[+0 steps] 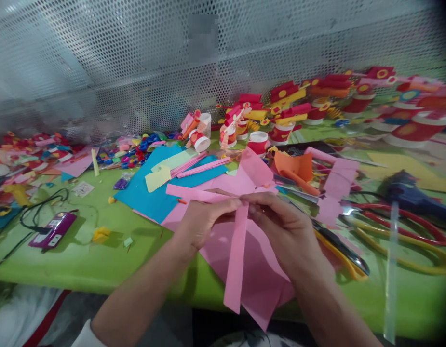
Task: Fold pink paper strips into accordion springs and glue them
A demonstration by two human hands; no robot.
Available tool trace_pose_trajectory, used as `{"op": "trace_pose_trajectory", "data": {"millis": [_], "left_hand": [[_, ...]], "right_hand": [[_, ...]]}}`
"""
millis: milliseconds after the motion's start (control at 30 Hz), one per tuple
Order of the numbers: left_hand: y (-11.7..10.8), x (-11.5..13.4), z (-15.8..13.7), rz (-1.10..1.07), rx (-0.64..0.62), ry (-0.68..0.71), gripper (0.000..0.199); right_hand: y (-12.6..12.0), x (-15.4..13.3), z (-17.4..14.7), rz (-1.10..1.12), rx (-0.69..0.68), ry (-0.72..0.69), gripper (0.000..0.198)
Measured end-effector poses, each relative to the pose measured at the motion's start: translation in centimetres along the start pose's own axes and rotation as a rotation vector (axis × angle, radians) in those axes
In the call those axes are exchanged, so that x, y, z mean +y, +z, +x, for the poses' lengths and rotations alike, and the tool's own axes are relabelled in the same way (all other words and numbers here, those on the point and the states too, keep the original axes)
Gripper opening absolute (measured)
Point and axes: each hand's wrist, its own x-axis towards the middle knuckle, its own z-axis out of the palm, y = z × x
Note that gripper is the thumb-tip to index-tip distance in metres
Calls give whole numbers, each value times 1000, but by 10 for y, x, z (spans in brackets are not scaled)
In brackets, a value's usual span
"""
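Observation:
Both my hands meet over the table around pink paper strips. My left hand (208, 214) pinches one pink paper strip (236, 270) near its upper end; the strip hangs down toward me. A second strip-like length (186, 192) sticks out to the left above that hand, and whether the two are one folded piece I cannot tell. The fingertips of my right hand (280, 221) close on the same paper at the joint. Beneath them lie pink paper sheets (259, 260), partly over a blue sheet (143, 193).
Scissors with red and yellow handles (399, 236), a utility knife (342, 250) and a glue gun (414, 193) lie at right. A purple device (53, 230) with a cable sits at left. Red paper cups with paper shapes (280, 130) line the back, before a perforated metal screen (136, 62).

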Motion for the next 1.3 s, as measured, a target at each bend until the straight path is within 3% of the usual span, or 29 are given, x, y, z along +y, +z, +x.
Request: {"op": "trace_pose_trajectory", "data": {"millis": [167, 300, 767, 1000, 1167, 1300], "left_hand": [[-1, 3, 0, 2, 11, 0, 16], [-1, 4, -1, 69, 28, 41, 17], [1, -3, -4, 597, 34, 538, 8], [2, -9, -4, 510, 8, 463, 11], [3, -10, -5, 393, -19, 342, 21], [3, -8, -5, 428, 32, 328, 37]], "right_hand": [[2, 2, -2, 179, 10, 152, 24], [3, 3, -2, 303, 15, 271, 16], [3, -2, 0, 320, 51, 238, 6], [0, 3, -4, 125, 122, 118, 5], [1, 5, -4, 183, 116, 184, 7], [2, 5, -3, 210, 139, 203, 7]]}}
